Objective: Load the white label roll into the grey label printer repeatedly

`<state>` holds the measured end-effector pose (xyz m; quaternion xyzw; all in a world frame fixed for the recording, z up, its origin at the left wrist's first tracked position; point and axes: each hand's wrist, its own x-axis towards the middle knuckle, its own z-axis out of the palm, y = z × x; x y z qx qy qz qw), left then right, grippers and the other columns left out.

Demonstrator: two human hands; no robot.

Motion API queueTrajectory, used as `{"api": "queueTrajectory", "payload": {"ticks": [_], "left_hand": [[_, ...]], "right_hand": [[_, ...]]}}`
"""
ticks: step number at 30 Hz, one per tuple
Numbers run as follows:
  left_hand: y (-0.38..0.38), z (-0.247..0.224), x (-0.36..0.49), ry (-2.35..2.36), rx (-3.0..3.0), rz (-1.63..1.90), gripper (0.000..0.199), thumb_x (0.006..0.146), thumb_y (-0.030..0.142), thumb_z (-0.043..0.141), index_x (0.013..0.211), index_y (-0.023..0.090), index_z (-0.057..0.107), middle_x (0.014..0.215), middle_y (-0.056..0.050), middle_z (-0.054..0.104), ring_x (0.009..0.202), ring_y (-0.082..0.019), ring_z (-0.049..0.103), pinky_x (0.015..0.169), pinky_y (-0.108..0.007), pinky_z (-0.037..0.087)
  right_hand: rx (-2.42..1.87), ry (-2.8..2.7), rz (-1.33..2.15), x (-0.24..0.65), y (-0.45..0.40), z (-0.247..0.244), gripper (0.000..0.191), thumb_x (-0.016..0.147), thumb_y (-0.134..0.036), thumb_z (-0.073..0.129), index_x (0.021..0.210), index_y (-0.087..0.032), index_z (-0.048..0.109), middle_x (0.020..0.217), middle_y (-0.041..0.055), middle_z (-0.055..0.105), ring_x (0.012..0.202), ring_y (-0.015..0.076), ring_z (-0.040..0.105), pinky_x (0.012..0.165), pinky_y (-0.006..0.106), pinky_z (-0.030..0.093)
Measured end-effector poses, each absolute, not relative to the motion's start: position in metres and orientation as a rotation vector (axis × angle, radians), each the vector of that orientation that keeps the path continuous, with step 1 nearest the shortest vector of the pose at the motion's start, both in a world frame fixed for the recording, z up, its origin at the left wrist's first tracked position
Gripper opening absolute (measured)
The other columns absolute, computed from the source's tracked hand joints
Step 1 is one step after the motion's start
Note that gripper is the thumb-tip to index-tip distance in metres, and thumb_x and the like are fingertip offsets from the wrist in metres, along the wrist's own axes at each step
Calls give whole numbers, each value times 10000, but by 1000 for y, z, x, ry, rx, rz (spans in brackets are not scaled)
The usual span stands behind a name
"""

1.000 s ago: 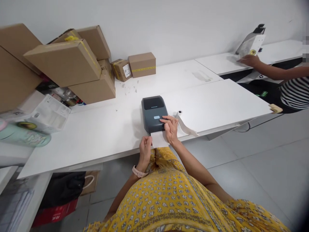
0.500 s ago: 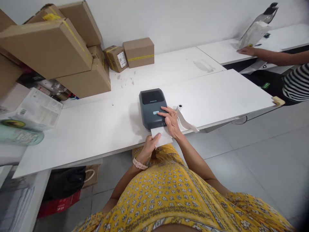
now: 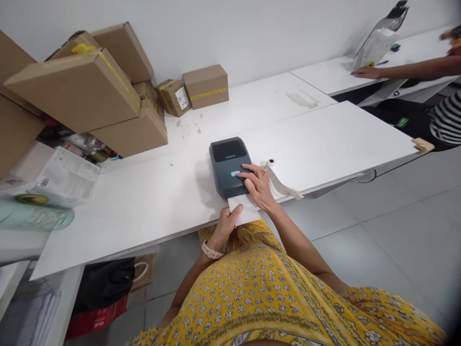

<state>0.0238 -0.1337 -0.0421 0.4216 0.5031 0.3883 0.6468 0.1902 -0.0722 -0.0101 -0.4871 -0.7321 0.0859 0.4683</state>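
A dark grey label printer (image 3: 227, 179) with a glossy black window and a small pale blue panel stands near the front edge of the white table. White label paper (image 3: 246, 214) sticks out of its front side. My left hand (image 3: 227, 222) pinches that paper, thumb on top, just in front of the printer. On the printer's top rests my right hand (image 3: 258, 187), fingers stretched out and apart, one fingertip at the pale blue panel. A small paper roll (image 3: 271, 162) with a loose strip (image 3: 284, 186) lies right of the printer, beside my right hand.
Stacked cardboard boxes (image 3: 77, 91) rise at the left, with a smaller taped box (image 3: 206, 91) by the wall. A clear package (image 3: 74, 175) and a green bottle (image 3: 39, 215) lie at the left end. At the far right, a co-worker's hand (image 3: 367, 72) rests on another white table (image 3: 329, 72).
The view has shifted slightly, so the table sits a little lower. Both hands keep their places at the printer. The co-worker's other hand has come into view at the far right.
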Motion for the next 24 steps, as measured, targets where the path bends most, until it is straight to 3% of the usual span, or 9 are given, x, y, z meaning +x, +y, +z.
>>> {"api": "queueTrajectory", "payload": {"ticks": [7, 12, 16, 18, 21, 23, 24], "left_hand": [[-126, -53, 18, 1240, 1085, 887, 571, 741, 712, 739, 609, 174, 600, 543, 14, 467, 564, -114, 351, 539, -282, 287], [-127, -60, 17, 1262, 1111, 891, 590, 775, 728, 699, 602, 177, 575, 552, 24, 437, 569, -105, 320, 537, -274, 261], [-127, -57, 15, 1264, 1163, 864, 612, 810, 721, 667, 561, 192, 484, 539, 35, 385, 561, -101, 307, 535, -278, 233], [-129, -51, 13, 1276, 1186, 900, 604, 833, 711, 651, 573, 198, 466, 548, 40, 378, 561, -103, 317, 535, -277, 241], [-133, -40, 9, 1381, 1203, 1124, 524, 916, 662, 586, 678, 198, 543, 624, 24, 480, 602, -123, 426, 580, -266, 349], [-133, -33, 6, 1479, 1196, 1317, 426, 954, 619, 565, 898, 206, 653, 836, -28, 647, 757, -157, 587, 706, -271, 465], [-133, -31, 6, 1493, 1200, 1385, 410, 965, 600, 564, 1072, 220, 674, 1042, -69, 701, 922, -185, 652, 818, -287, 508]], "right_hand": [[-1383, -1971, 65, 187, -79, 24, 380, 1078, -504, 399, 1170, -353, 735, 1317, 42, 699, 1178, 307, 584, 1194, 641, 227], [-1348, -1990, 66, 179, -70, 29, 342, 1075, -462, 447, 951, -304, 724, 1303, 29, 723, 1340, 318, 547, 1259, 656, 116], [-1334, -1952, 107, 176, -60, 21, 321, 1071, -419, 472, 861, -268, 663, 1352, 32, 719, 1419, 324, 509, 1252, 684, 114], [-1313, -1896, 134, 177, -60, 12, 282, 1071, -406, 475, 919, -268, 668, 1360, 44, 716, 1421, 318, 519, 1248, 689, 140], [-1225, -1784, 181, 178, -70, -5, 260, 1064, -405, 468, 1116, -271, 684, 1424, 86, 666, 1463, 312, 489, 1238, 654, 264], [-1171, -1688, 249, 177, -80, -17, 323, 1058, -422, 462, 1279, -271, 642, 1518, 114, 583, 1506, 309, 443, 1224, 616, 350], [-1162, -1623, 298, 176, -85, -23, 371, 1057, -429, 457, 1364, -275, 596, 1566, 121, 533, 1524, 305, 421, 1223, 601, 373]]}}
